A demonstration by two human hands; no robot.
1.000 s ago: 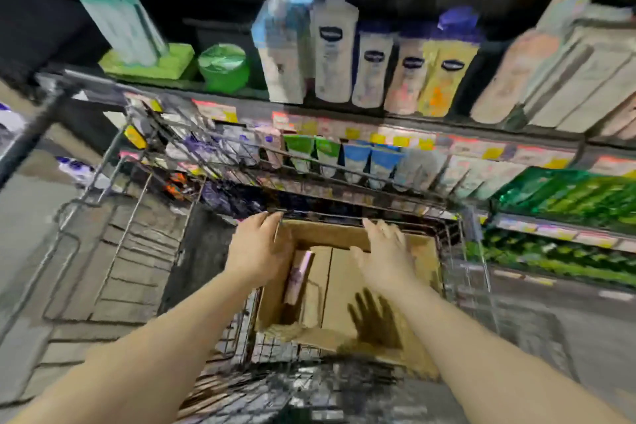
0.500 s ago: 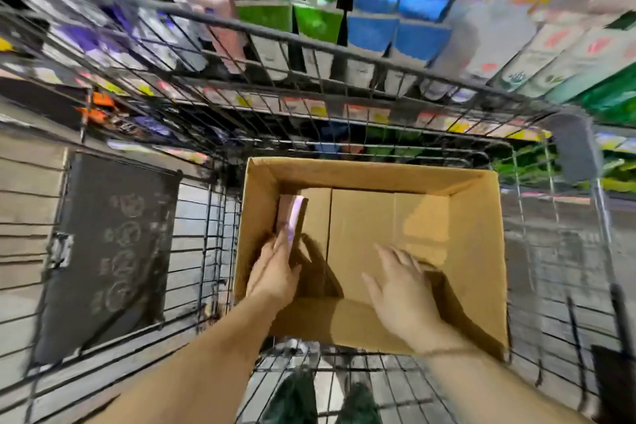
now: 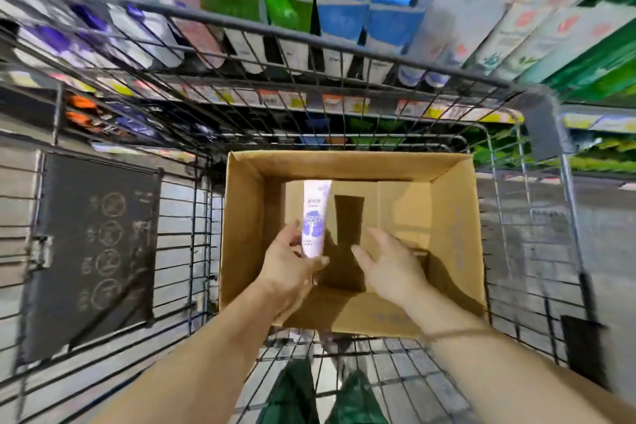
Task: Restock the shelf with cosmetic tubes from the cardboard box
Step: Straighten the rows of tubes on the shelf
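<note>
An open cardboard box (image 3: 457,217) sits in a wire shopping cart (image 3: 309,27) below me. My left hand (image 3: 292,268) holds a white and purple cosmetic tube (image 3: 315,217) upright over the box's left side, gripping its lower end. Just right of the tube, my right hand (image 3: 389,265) hovers inside the box with fingers spread and nothing in it. The box floor that shows is bare cardboard. Beyond the cart, the shelf (image 3: 309,100) carries rows of green, blue, white and purple tubes (image 3: 344,21).
A dark sign panel (image 3: 93,244) hangs on the cart's left wall. Price labels run along the shelf edges. A lower shelf with green packs (image 3: 602,155) lies at the right. My green trousers show under the cart's mesh floor.
My view dropped from the shelf to the box. My left hand took hold of the tube that lay at the box's left wall and lifted it upright. My right hand shifted slightly inside the box.
</note>
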